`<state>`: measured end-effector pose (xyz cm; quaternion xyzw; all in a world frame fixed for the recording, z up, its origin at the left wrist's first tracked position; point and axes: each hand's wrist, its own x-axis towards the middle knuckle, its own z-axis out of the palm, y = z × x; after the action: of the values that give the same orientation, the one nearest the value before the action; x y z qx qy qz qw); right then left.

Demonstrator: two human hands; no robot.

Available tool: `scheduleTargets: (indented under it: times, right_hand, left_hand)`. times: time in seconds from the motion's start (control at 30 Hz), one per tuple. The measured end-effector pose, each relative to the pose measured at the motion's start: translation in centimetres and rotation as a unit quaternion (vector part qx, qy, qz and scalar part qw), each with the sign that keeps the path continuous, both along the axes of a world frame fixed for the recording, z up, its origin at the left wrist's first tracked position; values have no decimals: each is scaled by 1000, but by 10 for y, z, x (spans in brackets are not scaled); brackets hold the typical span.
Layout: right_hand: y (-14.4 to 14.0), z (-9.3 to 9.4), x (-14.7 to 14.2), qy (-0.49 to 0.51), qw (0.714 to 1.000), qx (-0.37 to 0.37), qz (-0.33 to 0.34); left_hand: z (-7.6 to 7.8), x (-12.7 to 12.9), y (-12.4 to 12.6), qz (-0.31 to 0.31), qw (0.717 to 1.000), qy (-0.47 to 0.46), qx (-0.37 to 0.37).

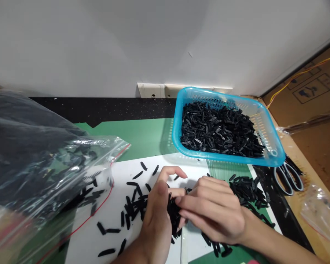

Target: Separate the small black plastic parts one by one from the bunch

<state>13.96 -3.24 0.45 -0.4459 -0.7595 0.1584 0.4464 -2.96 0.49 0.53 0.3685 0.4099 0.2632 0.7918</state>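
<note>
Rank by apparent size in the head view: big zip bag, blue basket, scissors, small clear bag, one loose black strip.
1. Big zip bag, though it looks nearer the camera
2. Blue basket
3. Scissors and small clear bag: unsure, scissors partly hidden
4. Loose black strip

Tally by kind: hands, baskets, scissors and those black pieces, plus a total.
Hands: 2 (left hand, right hand)
Blue basket: 1
Scissors: 1 pair
Total: 4, leaving out the black pieces, which overlap too much to count.
</note>
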Motion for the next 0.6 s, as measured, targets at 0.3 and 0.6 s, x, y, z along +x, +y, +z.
scheduleTargets:
  times: [0.3,0.6]
  right_hand:
    - [-1,-4,6,75,996,-48,31]
    - [-1,6,14,163,986,-32,-21]
  left_hand:
    - [4,2,-1,-6,998,44,35]
    - [-1,3,6,-44,997,14,61]
